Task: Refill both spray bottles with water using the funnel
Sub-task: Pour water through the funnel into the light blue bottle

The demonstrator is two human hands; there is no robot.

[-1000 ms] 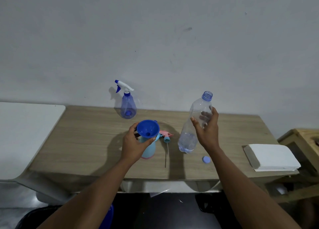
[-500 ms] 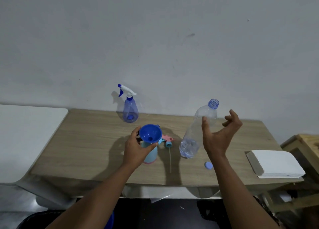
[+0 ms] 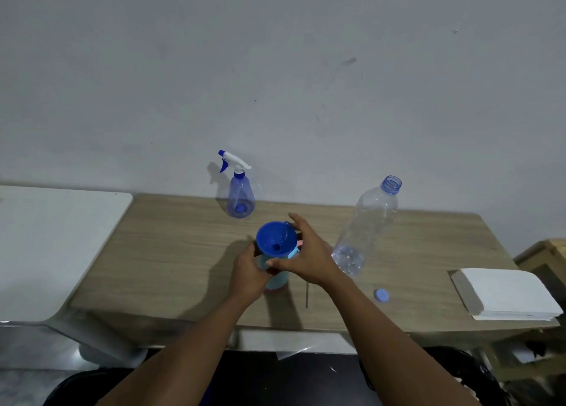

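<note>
A blue funnel (image 3: 275, 238) sits in the neck of a light-blue spray bottle (image 3: 277, 278) with a pink base, near the middle of the wooden table (image 3: 171, 252). My left hand (image 3: 249, 271) grips that bottle's body. My right hand (image 3: 306, 254) has its thumb and fingers around the funnel's right side and the bottle neck. The bottle's pink and blue spray head (image 3: 295, 251) lies mostly hidden behind my right hand. A second, clear blue spray bottle (image 3: 240, 195) with its white trigger head on stands by the wall. A nearly empty clear water bottle (image 3: 366, 228) stands uncapped to the right.
A small blue bottle cap (image 3: 382, 295) lies near the table's front edge. A stack of white paper (image 3: 505, 292) rests on the table's right end. A white table (image 3: 55, 240) adjoins on the left; a wooden stool (image 3: 548, 258) stands at far right.
My right hand set the water bottle down on the table, let go of it, and moved left onto the funnel. My left hand has stayed on the light-blue spray bottle.
</note>
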